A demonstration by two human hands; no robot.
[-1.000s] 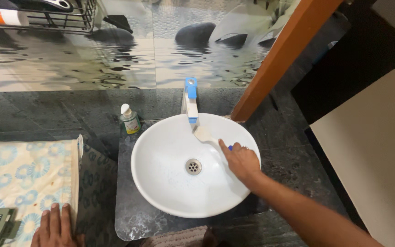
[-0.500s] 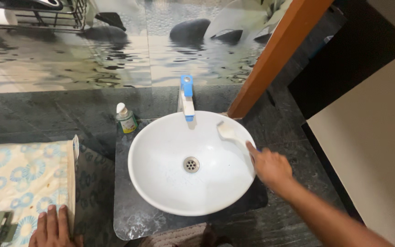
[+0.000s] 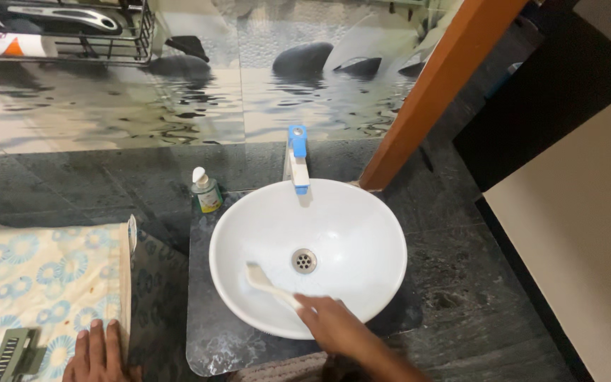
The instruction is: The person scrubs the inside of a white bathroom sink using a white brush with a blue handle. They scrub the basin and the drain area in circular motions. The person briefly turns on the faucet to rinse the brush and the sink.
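Observation:
A round white basin (image 3: 362,212) sits on a dark stone counter, with a drain (image 3: 305,261) in its middle. My right hand (image 3: 332,323) is at the basin's near rim, gripping a white brush (image 3: 266,281) whose head rests on the near-left inner wall. A white and blue tap (image 3: 298,161) stands at the far rim. My left hand (image 3: 100,351) lies flat at the bottom left, on the edge of a cloth with blue circles (image 3: 40,276). It holds nothing.
A small pump bottle (image 3: 206,190) stands left of the tap. A green clip-like object (image 3: 10,355) lies on the cloth. A wire rack (image 3: 79,32) hangs top left. An orange-brown post (image 3: 440,85) rises right of the basin, beside a beige panel (image 3: 581,233).
My right hand swung the brush from under the tap, along the basin's right rim, round to the near-left inner wall. My left hand stayed put.

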